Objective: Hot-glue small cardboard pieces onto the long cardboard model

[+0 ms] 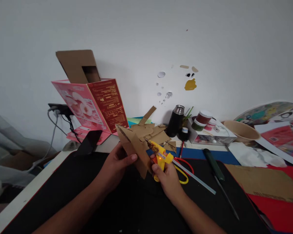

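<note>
My left hand [117,165] is closed on a folded cardboard piece [134,148], thumb pressed on its face, holding it above the black mat [107,201]. My right hand [167,177] grips a yellow glue gun [161,156] whose orange light glows; its nozzle points up-left against the cardboard's right edge. A clear glue stick [195,178] trails from the gun's rear to the right. More cardboard scraps [152,131] lie just behind the held piece.
Red-and-yellow-handled scissors [185,169] lie behind my right hand. A screwdriver [218,178] and a cardboard sheet [261,183] lie to the right. A pink box [92,104], black flask [175,121], paint jars [203,118], a bowl [241,130] and a power strip [60,109] stand by the wall.
</note>
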A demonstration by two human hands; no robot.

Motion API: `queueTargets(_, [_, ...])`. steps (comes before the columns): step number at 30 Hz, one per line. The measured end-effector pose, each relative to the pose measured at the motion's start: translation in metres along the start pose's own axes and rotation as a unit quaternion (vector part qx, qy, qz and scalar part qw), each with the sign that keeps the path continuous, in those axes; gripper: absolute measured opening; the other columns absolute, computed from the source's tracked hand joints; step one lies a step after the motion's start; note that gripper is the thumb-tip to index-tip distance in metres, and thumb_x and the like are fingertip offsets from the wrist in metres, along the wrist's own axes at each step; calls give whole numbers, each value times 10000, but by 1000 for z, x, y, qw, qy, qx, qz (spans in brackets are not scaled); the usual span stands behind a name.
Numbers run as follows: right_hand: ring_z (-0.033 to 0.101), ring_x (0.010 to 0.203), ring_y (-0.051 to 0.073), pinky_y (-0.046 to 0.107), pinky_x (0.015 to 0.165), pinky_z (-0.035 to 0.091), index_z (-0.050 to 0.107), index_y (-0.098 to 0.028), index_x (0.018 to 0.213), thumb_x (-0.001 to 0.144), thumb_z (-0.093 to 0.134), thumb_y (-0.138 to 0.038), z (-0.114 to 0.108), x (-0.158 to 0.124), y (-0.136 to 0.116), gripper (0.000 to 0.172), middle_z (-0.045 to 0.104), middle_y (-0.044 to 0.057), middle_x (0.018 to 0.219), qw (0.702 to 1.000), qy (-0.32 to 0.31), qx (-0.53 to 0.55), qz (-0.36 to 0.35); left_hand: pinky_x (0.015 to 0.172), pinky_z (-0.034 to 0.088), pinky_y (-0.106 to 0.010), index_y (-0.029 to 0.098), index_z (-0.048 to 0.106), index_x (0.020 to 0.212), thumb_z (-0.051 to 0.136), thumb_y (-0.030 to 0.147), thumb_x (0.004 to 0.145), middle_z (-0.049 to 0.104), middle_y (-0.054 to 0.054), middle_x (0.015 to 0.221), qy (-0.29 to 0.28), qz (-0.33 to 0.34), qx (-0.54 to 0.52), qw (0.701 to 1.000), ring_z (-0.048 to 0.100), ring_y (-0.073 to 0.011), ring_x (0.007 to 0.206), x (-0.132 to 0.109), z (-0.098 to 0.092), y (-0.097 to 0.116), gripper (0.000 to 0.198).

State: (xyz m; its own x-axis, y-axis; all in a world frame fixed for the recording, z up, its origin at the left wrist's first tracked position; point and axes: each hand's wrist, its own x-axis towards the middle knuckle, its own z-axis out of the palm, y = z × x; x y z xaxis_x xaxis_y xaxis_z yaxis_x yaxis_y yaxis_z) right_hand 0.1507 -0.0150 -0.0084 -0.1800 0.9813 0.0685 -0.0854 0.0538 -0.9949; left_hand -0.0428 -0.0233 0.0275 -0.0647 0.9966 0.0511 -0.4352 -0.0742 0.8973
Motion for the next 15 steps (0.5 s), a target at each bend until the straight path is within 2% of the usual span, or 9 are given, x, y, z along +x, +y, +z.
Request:
queueTargets(6, [749, 913, 303, 386, 820, 609, 732, -147, 1103, 737, 792, -795, 2, 0, 4, 746, 789, 130, 994, 1000, 2, -25, -4, 1011, 574, -438, 264, 737, 1287, 963, 303, 714, 771, -98, 1299, -30, 11, 37, 999, 708, -330, 1202, -3, -5, -1, 617])
queueTargets(9, [766, 937, 332, 431, 847, 623, 737, -158, 1094, 735, 798, -788, 1, 1, 3, 728, 804, 146, 1010, 1000, 3, -25, -8, 1017, 570, -423, 282, 736, 1292, 941, 268, 746, 768, -80, 1303, -39, 12, 48, 998, 709, -311, 1197, -2, -7, -3, 584])
queueTargets(15, [757, 1066, 373, 517, 977, 600, 749, -208, 1089, 726, 885, -584, 3, 0, 1, 540, 817, 138, 1109, 997, -17, -56, -43, 1026, 569, -425, 281, 729, 1301, 925, 261, 765, 753, -83, 1333, -43, 29, 40, 998, 697, -314, 1220, 1, -10, -7, 571])
